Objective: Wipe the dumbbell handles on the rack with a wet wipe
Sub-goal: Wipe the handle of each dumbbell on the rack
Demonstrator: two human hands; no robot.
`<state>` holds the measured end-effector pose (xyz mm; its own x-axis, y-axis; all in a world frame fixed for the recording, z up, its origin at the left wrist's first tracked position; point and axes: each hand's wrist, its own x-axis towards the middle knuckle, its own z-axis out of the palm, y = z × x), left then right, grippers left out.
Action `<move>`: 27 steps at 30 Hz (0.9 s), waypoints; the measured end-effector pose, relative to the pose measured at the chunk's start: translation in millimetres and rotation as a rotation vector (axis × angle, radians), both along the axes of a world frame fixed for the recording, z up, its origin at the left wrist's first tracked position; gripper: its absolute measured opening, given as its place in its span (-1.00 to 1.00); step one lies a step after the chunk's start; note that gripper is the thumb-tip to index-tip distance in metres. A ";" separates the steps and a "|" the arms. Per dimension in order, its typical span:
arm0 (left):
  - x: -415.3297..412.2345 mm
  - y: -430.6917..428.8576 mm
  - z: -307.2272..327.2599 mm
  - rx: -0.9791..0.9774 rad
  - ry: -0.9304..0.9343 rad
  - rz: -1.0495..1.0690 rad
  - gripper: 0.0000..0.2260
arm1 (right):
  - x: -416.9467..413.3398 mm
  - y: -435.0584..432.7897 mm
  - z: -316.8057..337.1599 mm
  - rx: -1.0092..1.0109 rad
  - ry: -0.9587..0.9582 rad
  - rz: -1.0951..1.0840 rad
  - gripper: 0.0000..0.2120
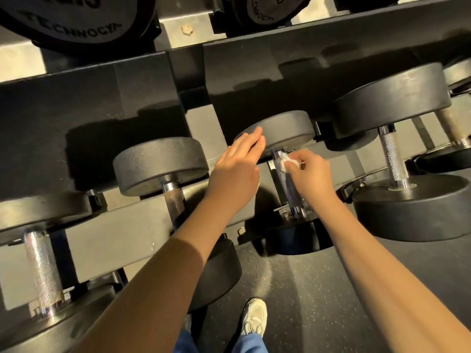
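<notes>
A small black dumbbell rests on the rack in the middle of the view, its knurled steel handle running toward me. My right hand pinches a crumpled white wet wipe against the top of that handle, just below the far head. With straight fingers, my left hand rests on the edge of the same dumbbell's far head. The handle's near end and the lower head show between my forearms.
Other dumbbells sit on the rack: one left of centre, one at far left, a larger one at right. Bigger weights lie on the shelf above. My shoe stands on the speckled floor below.
</notes>
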<state>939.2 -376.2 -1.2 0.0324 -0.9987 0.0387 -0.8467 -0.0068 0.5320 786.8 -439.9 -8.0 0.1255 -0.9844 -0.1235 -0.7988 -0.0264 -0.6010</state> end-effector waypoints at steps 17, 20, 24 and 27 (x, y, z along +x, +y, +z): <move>-3.1 -0.7 -3.4 -0.048 -0.021 0.023 -0.46 | -9.2 2.7 -4.5 0.006 -0.039 0.018 -0.92; -3.9 0.1 -2.3 -0.049 -0.002 0.023 -0.46 | -22.2 4.2 0.0 0.112 0.119 0.169 -0.90; -4.6 1.5 -1.7 -0.058 0.004 0.027 -0.47 | -25.9 3.6 -2.2 0.032 0.048 0.108 -0.87; -5.1 2.2 -3.3 -0.060 0.004 0.030 -0.47 | -25.9 2.2 -3.6 0.131 -0.044 0.117 -0.88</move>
<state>934.1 -374.0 -4.6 0.0626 -0.9931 0.0987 -0.8444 0.0000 0.5357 760.9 -437.6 -11.6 0.2464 -0.9385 -0.2420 -0.7676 -0.0365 -0.6399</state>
